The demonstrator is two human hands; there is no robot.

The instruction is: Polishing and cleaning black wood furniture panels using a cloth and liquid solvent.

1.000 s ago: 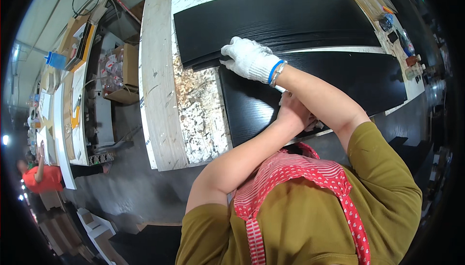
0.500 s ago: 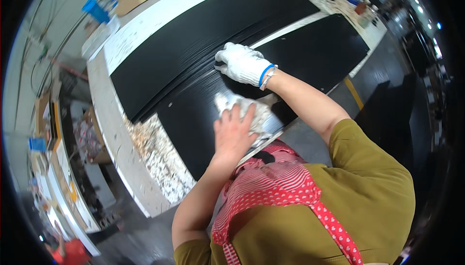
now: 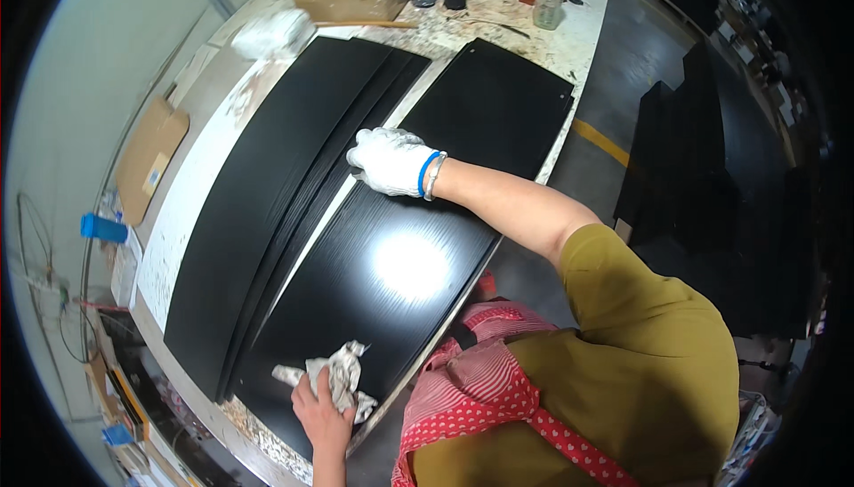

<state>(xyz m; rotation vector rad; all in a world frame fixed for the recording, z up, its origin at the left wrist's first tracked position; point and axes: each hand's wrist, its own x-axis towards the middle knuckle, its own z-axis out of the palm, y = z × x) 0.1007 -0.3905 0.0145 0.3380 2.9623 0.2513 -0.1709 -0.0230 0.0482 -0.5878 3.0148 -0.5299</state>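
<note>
A long black panel (image 3: 356,282) lies nearest me on the table, with a bright reflection on its glossy surface. At its left end my bare left hand (image 3: 322,409) presses a crumpled white rag (image 3: 342,371) with dark stains against the panel, fingers over the cloth. My right hand (image 3: 393,161), in a white knit glove with a blue cuff, rests at the panel's far edge. Its fingers are curled; whether they hold anything is hidden. Beyond a pale gap lie several overlapping black panels (image 3: 267,185).
The stained white table (image 3: 480,24) holds a cardboard box (image 3: 351,0), bottles (image 3: 549,2) and a white bundle (image 3: 274,35) at the back. A blue cup (image 3: 104,228) and a cardboard piece (image 3: 153,160) are at left. More black panels (image 3: 712,149) stand at right.
My left hand has slid the rag from the middle of the near panel to its left end. My gloved right hand is still at the far edge, and the view has turned.
</note>
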